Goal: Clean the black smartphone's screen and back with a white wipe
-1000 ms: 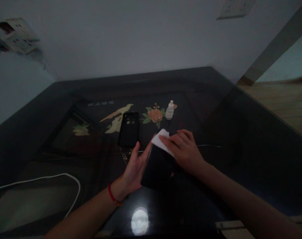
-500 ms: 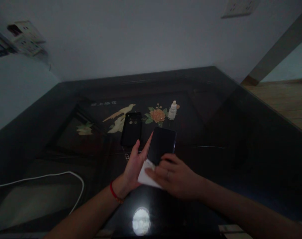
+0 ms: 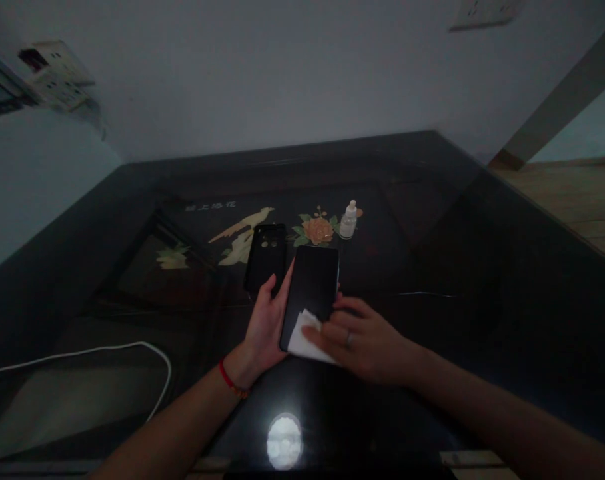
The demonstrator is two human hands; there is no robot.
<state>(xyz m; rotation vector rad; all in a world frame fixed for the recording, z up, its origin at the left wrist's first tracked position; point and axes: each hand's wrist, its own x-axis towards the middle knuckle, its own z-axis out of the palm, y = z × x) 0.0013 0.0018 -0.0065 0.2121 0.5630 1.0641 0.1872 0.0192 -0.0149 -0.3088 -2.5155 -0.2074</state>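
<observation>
A smartphone with a dark screen lies face up in my left hand, whose thumb rests near its left edge and whose other fingers go behind it. My right hand pinches a white wipe and presses it on the lower part of the screen. Just left of the phone, a black phone case with camera holes lies on the table, its lower end partly behind my left hand. Beyond the phone stands a small white-capped dropper bottle, upright.
The glossy dark table carries flower and bird designs and reflects a round light near its front edge. A white cable curves over the left side. Wall sockets are at upper left, with a wall behind the table.
The phone has shifted slightly left and up in view. My right hand has moved a little to the right with the wipe, uncovering the phone's lower left corner.
</observation>
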